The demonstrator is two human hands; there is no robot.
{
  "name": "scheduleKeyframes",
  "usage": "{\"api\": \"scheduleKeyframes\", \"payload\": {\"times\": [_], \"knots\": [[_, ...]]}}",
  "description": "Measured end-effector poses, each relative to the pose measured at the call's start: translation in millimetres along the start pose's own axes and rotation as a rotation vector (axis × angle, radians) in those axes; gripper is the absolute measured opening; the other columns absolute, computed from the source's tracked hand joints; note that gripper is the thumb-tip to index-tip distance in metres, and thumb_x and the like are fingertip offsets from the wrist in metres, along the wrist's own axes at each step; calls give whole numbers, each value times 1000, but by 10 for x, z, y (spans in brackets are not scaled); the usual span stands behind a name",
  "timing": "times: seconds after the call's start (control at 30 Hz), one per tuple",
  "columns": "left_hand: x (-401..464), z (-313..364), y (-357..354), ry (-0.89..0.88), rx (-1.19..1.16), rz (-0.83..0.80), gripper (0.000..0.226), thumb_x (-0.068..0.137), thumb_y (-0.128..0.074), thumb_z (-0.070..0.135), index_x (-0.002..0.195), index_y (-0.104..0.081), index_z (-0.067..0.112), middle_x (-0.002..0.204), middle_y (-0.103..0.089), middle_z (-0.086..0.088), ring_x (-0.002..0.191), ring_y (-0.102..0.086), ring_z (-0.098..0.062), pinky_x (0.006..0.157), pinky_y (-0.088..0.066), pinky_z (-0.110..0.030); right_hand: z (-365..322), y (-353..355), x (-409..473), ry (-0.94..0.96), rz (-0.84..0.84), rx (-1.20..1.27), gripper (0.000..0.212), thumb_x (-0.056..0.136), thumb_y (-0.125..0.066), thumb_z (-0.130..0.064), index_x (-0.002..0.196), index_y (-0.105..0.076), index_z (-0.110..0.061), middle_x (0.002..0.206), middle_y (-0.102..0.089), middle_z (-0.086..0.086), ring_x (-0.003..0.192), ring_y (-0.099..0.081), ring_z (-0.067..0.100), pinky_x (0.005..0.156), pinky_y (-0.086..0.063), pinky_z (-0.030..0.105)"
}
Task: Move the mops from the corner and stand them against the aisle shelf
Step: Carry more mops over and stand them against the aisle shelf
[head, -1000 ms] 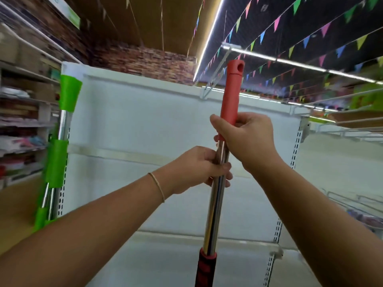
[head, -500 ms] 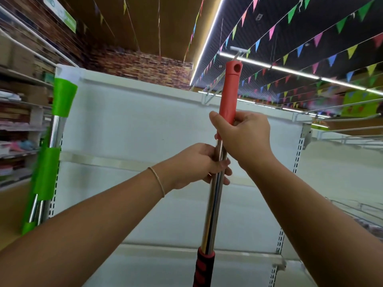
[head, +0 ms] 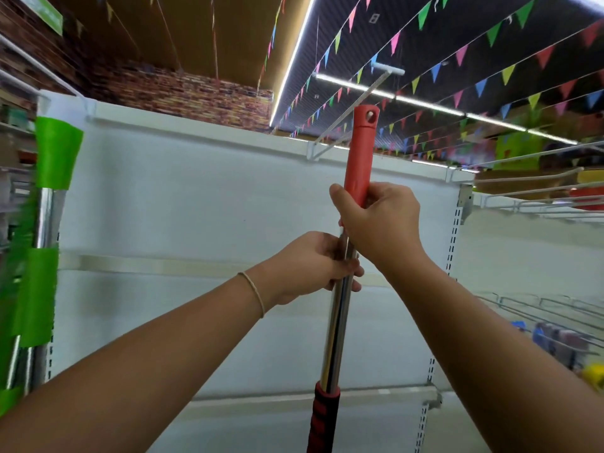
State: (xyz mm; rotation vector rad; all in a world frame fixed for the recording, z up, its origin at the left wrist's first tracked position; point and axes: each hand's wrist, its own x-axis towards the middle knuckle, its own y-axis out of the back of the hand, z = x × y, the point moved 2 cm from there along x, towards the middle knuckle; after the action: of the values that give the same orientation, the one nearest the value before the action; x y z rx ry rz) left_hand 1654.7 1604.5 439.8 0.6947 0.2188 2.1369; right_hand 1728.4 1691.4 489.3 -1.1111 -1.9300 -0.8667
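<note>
I hold a red mop [head: 359, 152] upright in front of me; it has a red top grip, a chrome pole and a red-and-black sleeve lower down, and its head is out of view. My right hand [head: 380, 223] is wrapped around the bottom of the red grip. Just below it, my left hand [head: 313, 266] is closed on the chrome pole. A green mop [head: 49, 204] with a chrome pole stands upright against the left edge of the white aisle shelf [head: 202, 207], which faces me right behind the red mop.
The shelf's white back panel has slotted uprights [head: 452, 243] on the right and a low ledge [head: 376, 395]. Wire shelves [head: 539, 204] extend to the right with goods below. Stocked shelving [head: 13, 132] lines the far left. Coloured bunting hangs overhead.
The view has tilted up and shifted a little right, so the green mop sits nearer the left edge. Both hands keep the same grip on the red mop.
</note>
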Motion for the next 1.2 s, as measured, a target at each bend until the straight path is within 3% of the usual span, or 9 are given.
{"api": "scheduleKeyframes", "payload": {"times": [0.13, 0.3, 0.4, 0.6, 0.73, 0.83, 0.93, 1.03, 1.2], "knots": [[18, -13, -47, -25, 8, 61, 11, 95, -59, 11, 102, -64, 5, 96, -74, -9, 79, -75, -18, 62, -52, -18, 21, -3, 25, 11, 0, -4, 33, 91, -66, -39, 81, -70, -7, 67, -69, 12, 59, -68, 26, 65, -60, 45], [20, -60, -161, -49, -3, 141, 3, 91, -64, 10, 93, -64, 7, 90, -73, -13, 74, -75, -20, 78, -60, -36, 79, 4, 22, 40, -6, 37, 36, 93, -65, -32, 83, -68, 3, 74, -68, 23, 66, -68, 38, 65, -58, 51], [26, -7, -164, -49, -5, 129, 6, 91, -63, 7, 95, -64, 3, 90, -72, -15, 73, -74, -21, 74, -60, -32, 83, 19, 56, 77, -27, 27, 37, 94, -63, -32, 84, -67, 4, 75, -68, 23, 66, -68, 39, 65, -58, 52], [113, 100, -168, -42, -32, 90, 12, 92, -61, 4, 101, -63, -4, 88, -70, -16, 72, -74, -25, 61, -57, -24, 90, 59, 201, 146, 39, -99, 33, 89, -63, -34, 73, -67, -6, 65, -68, 13, 59, -68, 27, 63, -59, 42], [195, 37, -143, -8, -40, 65, 16, 95, -58, 3, 106, -62, -8, 89, -70, -16, 78, -74, -31, 78, -61, -41, 208, -35, 271, 149, 61, -164, 33, 85, -64, -34, 64, -63, -8, 58, -64, 8, 53, -61, 20, 54, -52, 30], [230, -115, -117, 42, -56, 61, 19, 96, -57, 5, 108, -61, -9, 90, -70, -16, 82, -74, -33, 83, -60, -44, 355, -186, 270, 117, 3, -155, 36, 85, -64, -36, 63, -63, -8, 55, -61, 6, 50, -59, 19, 52, -49, 28], [296, -231, -54, 57, -78, 88, 19, 95, -59, 8, 108, -61, -6, 91, -71, -15, 82, -74, -31, 78, -61, -40, 450, -334, 339, 88, -33, -122, 35, 86, -63, -34, 65, -63, -6, 53, -60, 4, 48, -58, 18, 55, -54, 33], [387, -328, -2, 113, -105, 133, 20, 96, -60, 14, 108, -62, -1, 92, -72, -14, 80, -75, -25, 65, -60, -27, 536, -474, 443, 38, -101, -79, 34, 86, -62, -32, 74, -67, 0, 66, -69, 14, 60, -68, 28, 63, -58, 42], [530, -533, 41, 177, -87, 218, 32, 98, -56, 29, 102, -62, -2, 94, -72, -17, 83, -74, -25, 71, -61, -28, 667, -716, 567, 24, -92, -151, 33, 89, -61, -30, 65, -54, -8, 54, -52, 1, 45, -52, 18, 45, -44, 24]]}}
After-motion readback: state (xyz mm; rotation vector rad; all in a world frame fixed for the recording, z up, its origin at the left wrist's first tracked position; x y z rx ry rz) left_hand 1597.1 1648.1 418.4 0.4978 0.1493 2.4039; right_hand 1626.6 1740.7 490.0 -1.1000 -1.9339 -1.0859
